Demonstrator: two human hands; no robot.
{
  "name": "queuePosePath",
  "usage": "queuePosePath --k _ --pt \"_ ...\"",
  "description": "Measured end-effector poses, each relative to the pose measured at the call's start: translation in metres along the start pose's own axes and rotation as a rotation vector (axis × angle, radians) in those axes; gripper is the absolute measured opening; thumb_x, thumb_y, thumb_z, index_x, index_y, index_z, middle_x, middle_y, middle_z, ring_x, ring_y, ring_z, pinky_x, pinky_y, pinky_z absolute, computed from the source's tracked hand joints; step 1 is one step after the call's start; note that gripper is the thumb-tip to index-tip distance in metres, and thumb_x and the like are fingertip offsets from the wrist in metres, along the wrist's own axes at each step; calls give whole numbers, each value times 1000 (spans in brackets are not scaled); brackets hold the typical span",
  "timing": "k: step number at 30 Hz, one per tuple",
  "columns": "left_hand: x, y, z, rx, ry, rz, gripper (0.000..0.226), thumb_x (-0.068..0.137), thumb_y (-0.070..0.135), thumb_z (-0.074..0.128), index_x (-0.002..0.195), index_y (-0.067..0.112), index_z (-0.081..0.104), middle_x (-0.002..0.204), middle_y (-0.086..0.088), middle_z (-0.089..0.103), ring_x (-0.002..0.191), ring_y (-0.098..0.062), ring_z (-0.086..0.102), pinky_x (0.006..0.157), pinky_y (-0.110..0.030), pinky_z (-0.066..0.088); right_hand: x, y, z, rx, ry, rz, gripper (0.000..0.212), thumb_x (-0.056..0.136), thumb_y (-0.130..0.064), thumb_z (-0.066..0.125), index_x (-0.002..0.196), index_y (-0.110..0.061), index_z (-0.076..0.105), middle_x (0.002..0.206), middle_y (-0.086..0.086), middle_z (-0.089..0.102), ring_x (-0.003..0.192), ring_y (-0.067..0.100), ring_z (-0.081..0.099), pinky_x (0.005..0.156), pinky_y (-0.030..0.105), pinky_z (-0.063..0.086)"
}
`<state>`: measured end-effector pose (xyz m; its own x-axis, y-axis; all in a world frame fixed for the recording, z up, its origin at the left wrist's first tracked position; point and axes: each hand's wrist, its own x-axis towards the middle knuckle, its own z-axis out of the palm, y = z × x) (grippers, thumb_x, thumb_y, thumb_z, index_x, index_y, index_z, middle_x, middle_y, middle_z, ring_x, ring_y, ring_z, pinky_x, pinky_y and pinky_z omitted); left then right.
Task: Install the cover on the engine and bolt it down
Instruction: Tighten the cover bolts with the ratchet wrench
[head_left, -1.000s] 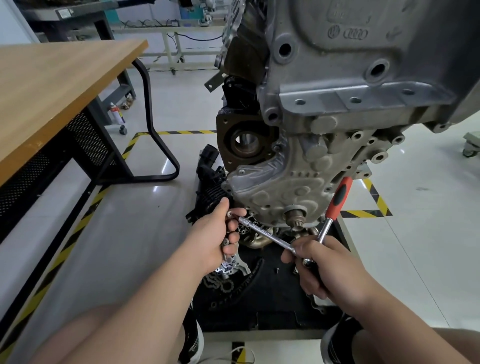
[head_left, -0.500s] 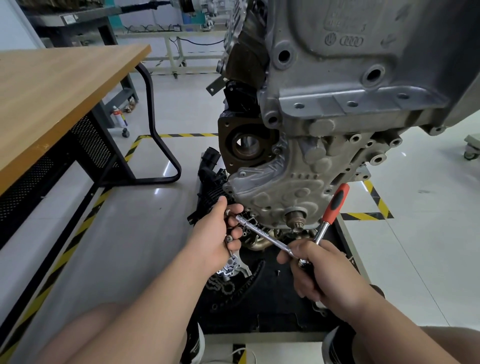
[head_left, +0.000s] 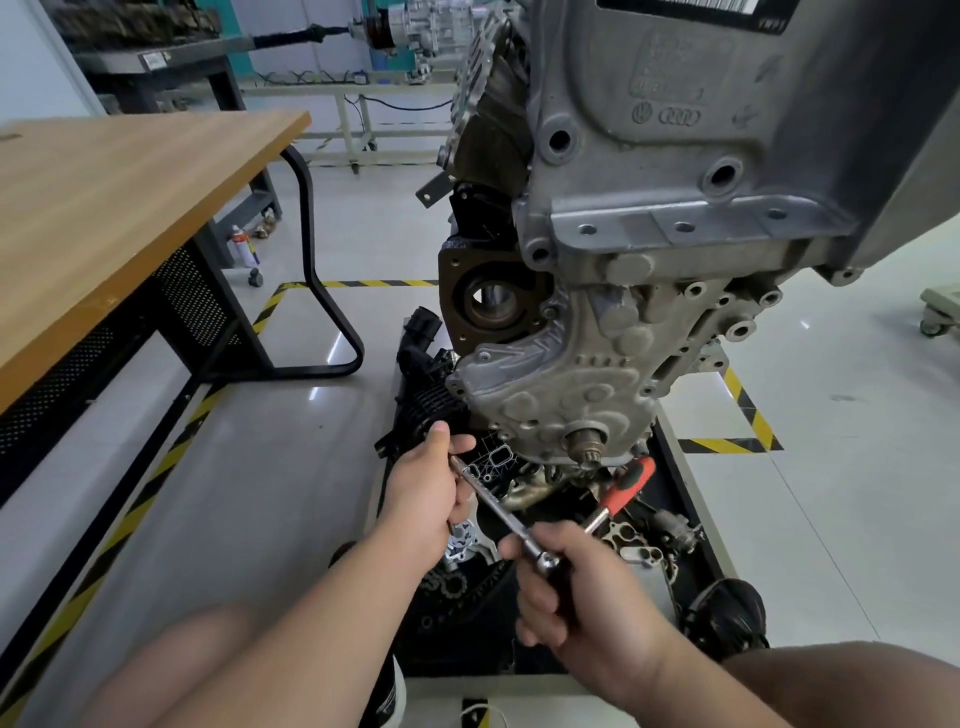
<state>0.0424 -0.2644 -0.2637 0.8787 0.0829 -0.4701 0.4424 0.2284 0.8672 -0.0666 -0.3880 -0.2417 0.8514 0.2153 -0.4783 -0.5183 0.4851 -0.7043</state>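
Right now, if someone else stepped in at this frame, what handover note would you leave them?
Left hand pinches the far end of the extension bar, beside the lower left edge of the cover.
Right hand grips the ratchet at its head, red handle pointing up and right.
The cover sits against the front of the engine; loose parts lie below it.
Done: cover looks in place.
Left: bolting down; fingers hide whether the bar's tip is on a bolt, and the bolt count is unclear.
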Motion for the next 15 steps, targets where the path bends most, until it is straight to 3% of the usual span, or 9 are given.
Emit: queuePosePath --k 3,7,11,15 --pt "7 -6 1 21 128 -62 40 94 50 49 74 20 67 40 4 44 29 -11 33 33 -16 23 2 21 10 -306 54 -112 27 92 -24 53 87 0 63 53 8 48 39 19 37 44 25 35" --pt "15 -5 -1 -79 104 -168 37 86 54 59 73 19 59 42 3 42 32 -13 37 37 -19 29 9 38 28 -564 95 -255 32 95 -23 53 67 -6 53 58 10 50 44 15 40 45 24 32" --pt "21 -2 2 79 85 -48 28 87 45 63 71 22 66 61 0 53 51 -15 44 48 -22 36 16 50 42 -512 191 -272 26 95 -19 55 70 -16 62 54 2 50 44 10 39 45 24 31" --pt "27 6 9 176 57 51 28 88 38 63 64 24 68 54 9 57 51 -9 52 38 -15 37 27 52 47 -476 247 -281 22 95 -19 55 75 -18 65 55 0 46 43 8 36 42 22 28"
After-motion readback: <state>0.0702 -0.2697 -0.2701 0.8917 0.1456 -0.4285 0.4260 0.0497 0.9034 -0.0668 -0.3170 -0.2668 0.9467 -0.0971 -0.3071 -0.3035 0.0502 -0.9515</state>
